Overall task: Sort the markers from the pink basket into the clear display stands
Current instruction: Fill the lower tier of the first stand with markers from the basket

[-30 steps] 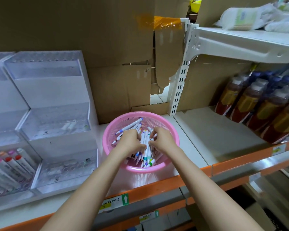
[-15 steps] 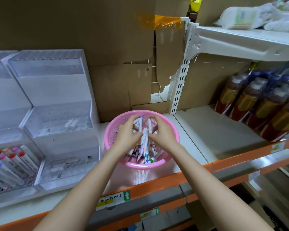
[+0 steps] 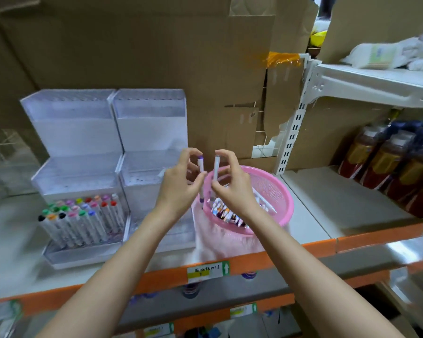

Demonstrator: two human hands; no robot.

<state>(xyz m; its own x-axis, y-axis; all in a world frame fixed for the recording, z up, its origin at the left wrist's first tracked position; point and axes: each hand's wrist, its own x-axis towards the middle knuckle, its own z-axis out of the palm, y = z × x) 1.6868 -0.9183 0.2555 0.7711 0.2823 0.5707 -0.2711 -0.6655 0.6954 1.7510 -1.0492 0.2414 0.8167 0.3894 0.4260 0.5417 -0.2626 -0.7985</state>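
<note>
Both hands have lifted out of the pink basket [image 3: 271, 189], where a second ago they were buried among the markers, and each now carries one pen above its near-left rim. Just left of the basket stand two tiered clear display stands, touching side by side: the right stand [image 3: 149, 132] lies directly behind the left hand, and the left stand [image 3: 71, 147] holds rows of colour-capped markers [image 3: 83, 220] in its lowest tier. Brown cardboard [image 3: 132, 45] backs the shelf, and dark bottles [image 3: 388, 167] fill the bay to the right. The view has swung left since then, bringing the filled stand fully into sight. The left hand [image 3: 181, 181] pinches a purple-capped marker [image 3: 200, 167] upright between thumb and fingers. The right hand [image 3: 232, 184] pinches a white marker [image 3: 216, 168] the same way, nearly touching the other. More loose markers [image 3: 226, 212] remain in the basket.
</note>
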